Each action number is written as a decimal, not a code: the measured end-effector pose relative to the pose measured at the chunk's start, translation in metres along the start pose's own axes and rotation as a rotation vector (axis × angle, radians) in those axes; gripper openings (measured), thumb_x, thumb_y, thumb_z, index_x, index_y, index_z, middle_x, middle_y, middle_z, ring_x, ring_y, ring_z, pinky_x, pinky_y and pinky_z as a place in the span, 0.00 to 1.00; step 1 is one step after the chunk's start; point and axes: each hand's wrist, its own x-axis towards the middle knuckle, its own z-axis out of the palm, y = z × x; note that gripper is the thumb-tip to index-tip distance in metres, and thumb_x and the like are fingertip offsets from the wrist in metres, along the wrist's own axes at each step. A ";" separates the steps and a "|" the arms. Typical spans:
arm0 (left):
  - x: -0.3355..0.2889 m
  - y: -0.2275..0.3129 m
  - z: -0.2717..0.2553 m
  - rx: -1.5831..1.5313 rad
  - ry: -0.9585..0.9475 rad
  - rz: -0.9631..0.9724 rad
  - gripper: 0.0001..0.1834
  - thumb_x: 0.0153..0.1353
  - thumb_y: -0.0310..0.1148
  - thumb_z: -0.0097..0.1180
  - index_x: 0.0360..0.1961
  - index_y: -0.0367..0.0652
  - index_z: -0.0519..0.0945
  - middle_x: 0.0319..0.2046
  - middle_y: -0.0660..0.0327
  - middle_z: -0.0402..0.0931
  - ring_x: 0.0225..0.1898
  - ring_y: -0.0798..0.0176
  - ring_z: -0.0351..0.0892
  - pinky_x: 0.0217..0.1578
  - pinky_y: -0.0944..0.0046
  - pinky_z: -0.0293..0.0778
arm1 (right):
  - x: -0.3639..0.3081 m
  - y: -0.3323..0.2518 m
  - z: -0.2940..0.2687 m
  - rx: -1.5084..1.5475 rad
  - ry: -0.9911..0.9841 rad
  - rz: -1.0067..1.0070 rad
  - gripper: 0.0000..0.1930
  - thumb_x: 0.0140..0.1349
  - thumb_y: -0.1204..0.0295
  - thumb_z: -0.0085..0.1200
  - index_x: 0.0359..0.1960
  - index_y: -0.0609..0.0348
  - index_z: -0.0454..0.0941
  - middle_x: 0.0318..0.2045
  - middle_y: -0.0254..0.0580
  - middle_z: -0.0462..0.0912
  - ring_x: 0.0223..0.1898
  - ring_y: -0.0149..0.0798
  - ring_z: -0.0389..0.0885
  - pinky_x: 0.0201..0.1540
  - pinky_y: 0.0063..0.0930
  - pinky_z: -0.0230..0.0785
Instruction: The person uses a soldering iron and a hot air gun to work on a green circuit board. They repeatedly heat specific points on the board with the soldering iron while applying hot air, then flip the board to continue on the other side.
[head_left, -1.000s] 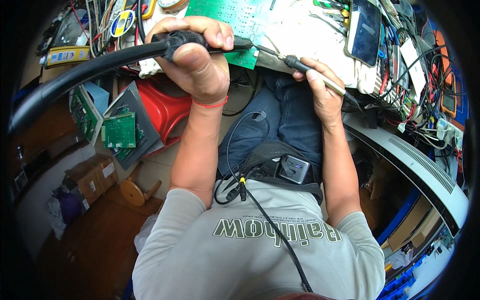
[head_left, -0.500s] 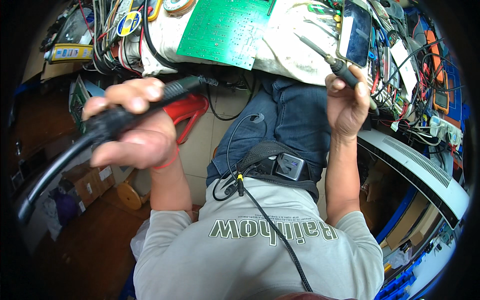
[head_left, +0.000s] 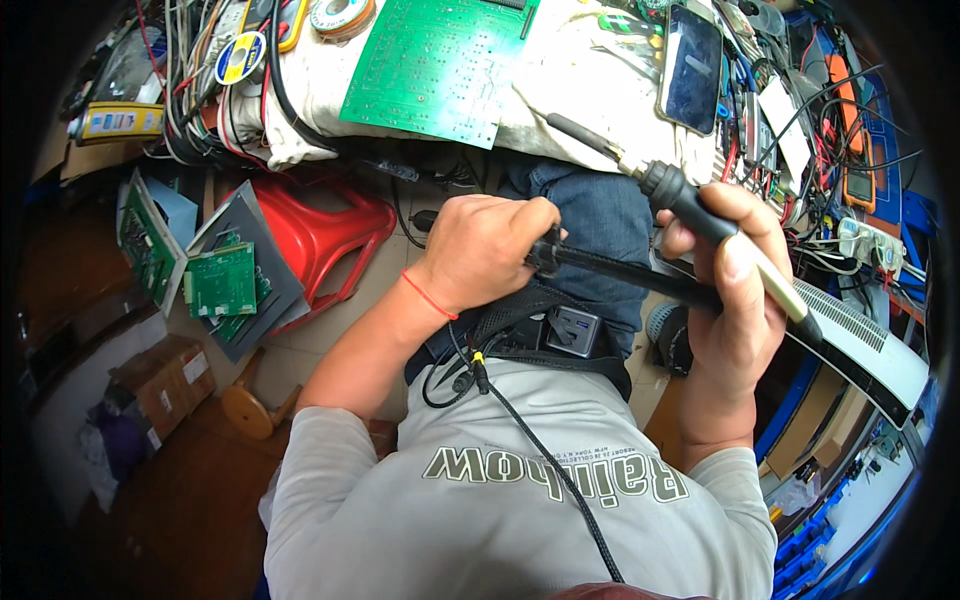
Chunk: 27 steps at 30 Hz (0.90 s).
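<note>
My right hand (head_left: 735,290) holds a soldering iron (head_left: 685,200) with a dark grip and a pale rear section, its tip slanting up and left over the cloth's near edge. Above my lap, my left hand (head_left: 487,248) is closed around a black tool with a thick black hose (head_left: 625,272). The hose runs right and passes behind my right hand; most of the tool's handle is hidden in my fist. A large green circuit board (head_left: 430,75) lies on the white cloth (head_left: 560,80), beyond both hands.
A phone (head_left: 691,70) lies right of the board, beside tangled cables and an orange multimeter (head_left: 858,170). Solder spools (head_left: 241,58) and thick cables are at the left. A red stool (head_left: 320,235) and smaller circuit boards (head_left: 222,280) stand below the bench at left.
My left hand has swung right and turned over, carrying the black tool from the left side to above my lap. My right hand has come lower and nearer with the soldering iron.
</note>
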 end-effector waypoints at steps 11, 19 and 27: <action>0.034 0.084 -0.013 0.109 -0.054 0.211 0.05 0.49 0.33 0.59 0.22 0.48 0.75 0.16 0.66 0.68 0.16 0.63 0.73 0.18 0.59 0.67 | -0.036 0.007 0.011 -0.286 -0.124 -0.274 0.19 0.73 0.68 0.52 0.59 0.67 0.71 0.46 0.53 0.80 0.46 0.43 0.80 0.60 0.44 0.68; 0.035 0.047 0.012 -0.120 -0.064 0.196 0.12 0.56 0.31 0.58 0.42 0.47 0.76 0.22 0.64 0.77 0.23 0.57 0.82 0.22 0.56 0.74 | -0.026 0.012 0.005 -0.379 -0.102 -0.216 0.20 0.73 0.68 0.51 0.61 0.67 0.71 0.50 0.55 0.79 0.54 0.46 0.77 0.65 0.46 0.64; 0.006 -0.002 -0.004 -0.090 0.102 -0.015 0.18 0.52 0.33 0.76 0.34 0.44 0.75 0.20 0.59 0.75 0.19 0.56 0.77 0.21 0.59 0.70 | -0.002 0.012 -0.027 0.094 0.161 -0.320 0.24 0.76 0.60 0.43 0.66 0.63 0.65 0.44 0.49 0.77 0.53 0.48 0.77 0.69 0.59 0.60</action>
